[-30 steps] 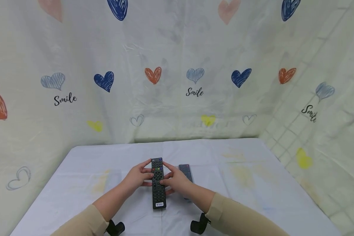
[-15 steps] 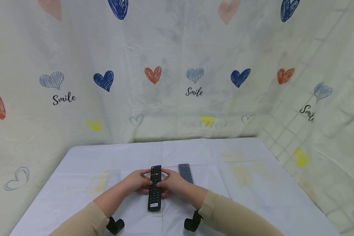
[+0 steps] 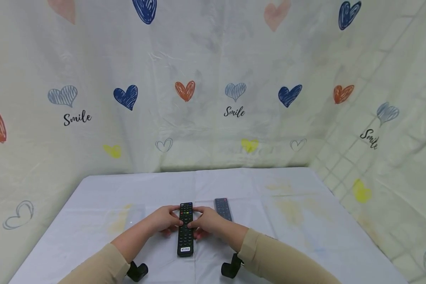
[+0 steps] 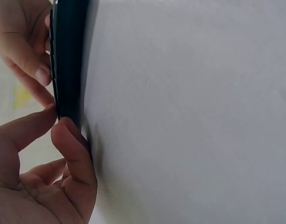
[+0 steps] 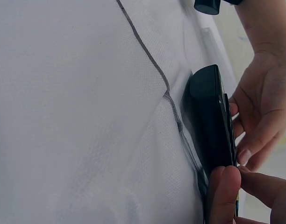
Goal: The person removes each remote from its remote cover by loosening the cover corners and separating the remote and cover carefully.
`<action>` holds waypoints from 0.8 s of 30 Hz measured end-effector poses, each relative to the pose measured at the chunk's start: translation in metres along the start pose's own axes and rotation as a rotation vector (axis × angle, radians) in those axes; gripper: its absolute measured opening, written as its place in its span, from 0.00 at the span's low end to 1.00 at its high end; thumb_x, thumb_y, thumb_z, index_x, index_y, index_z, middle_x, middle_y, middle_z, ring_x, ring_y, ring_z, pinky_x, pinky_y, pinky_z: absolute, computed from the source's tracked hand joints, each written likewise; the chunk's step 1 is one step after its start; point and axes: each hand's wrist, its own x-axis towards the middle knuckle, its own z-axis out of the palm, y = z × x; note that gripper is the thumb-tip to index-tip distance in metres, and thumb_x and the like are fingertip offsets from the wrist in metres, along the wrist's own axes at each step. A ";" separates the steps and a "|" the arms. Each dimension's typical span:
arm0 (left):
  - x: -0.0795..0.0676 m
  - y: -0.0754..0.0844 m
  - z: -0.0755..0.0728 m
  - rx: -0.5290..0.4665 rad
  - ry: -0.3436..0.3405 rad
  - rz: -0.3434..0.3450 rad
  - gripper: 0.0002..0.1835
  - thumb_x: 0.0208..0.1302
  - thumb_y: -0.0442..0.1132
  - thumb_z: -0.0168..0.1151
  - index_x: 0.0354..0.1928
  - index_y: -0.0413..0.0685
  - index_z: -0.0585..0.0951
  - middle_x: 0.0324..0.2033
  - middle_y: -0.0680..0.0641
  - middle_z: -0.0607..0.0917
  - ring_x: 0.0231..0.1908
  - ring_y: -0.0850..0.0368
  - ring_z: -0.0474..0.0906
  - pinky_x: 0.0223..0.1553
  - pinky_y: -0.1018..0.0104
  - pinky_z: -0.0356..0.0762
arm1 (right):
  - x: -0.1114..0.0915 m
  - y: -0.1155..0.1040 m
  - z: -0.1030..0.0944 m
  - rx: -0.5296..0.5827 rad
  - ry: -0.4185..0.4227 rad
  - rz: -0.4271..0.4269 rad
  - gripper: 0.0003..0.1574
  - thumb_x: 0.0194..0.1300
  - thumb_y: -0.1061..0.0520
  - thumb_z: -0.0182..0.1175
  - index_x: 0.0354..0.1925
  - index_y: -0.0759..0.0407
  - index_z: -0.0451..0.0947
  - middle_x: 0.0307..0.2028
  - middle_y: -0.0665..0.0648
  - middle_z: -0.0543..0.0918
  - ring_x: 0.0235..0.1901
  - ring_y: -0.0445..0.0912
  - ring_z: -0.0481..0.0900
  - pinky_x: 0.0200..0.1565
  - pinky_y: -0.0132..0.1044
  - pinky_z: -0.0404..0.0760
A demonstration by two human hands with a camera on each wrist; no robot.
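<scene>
A long black remote control lies lengthwise in the middle of the white table, button side up, a pale label at its near end. Its left edge is pinched by my left hand, thumb near the buttons. On the opposite edge my right hand grips it the same way. From the left wrist, the remote's dark side shows close over the cloth, with left fingertips at its edge. In the right wrist view its thick end stands close over the cloth, thumb and fingers at the lower edge.
A second, greyer remote control lies just beyond my right hand, partly hidden by it. White cloth with creases and yellowish stains covers the table. A heart-printed curtain hangs behind and at the sides.
Both hands have brought the black remote slightly nearer and lower, down toward the cloth. More of the grey remote's far part shows beside the right hand. The grip on both edges stays.
</scene>
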 end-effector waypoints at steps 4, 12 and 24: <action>0.000 0.000 0.000 0.018 0.003 0.004 0.37 0.61 0.37 0.69 0.71 0.39 0.66 0.33 0.49 0.83 0.24 0.55 0.78 0.23 0.66 0.77 | -0.003 0.000 -0.003 -0.010 0.005 -0.029 0.45 0.59 0.60 0.71 0.71 0.55 0.65 0.32 0.58 0.82 0.17 0.44 0.80 0.21 0.34 0.81; -0.001 0.003 0.001 0.054 0.060 0.062 0.38 0.61 0.40 0.70 0.72 0.41 0.65 0.36 0.48 0.81 0.27 0.54 0.77 0.25 0.63 0.79 | -0.009 -0.004 -0.020 -0.085 0.033 -0.129 0.42 0.60 0.56 0.72 0.70 0.54 0.68 0.32 0.56 0.83 0.23 0.49 0.84 0.25 0.40 0.83; -0.019 0.029 0.008 -0.040 0.096 0.218 0.37 0.64 0.41 0.68 0.73 0.50 0.65 0.49 0.48 0.81 0.31 0.53 0.80 0.35 0.60 0.81 | -0.028 0.006 -0.079 -0.134 0.023 -0.258 0.44 0.59 0.51 0.72 0.71 0.50 0.68 0.36 0.54 0.80 0.30 0.47 0.82 0.30 0.42 0.84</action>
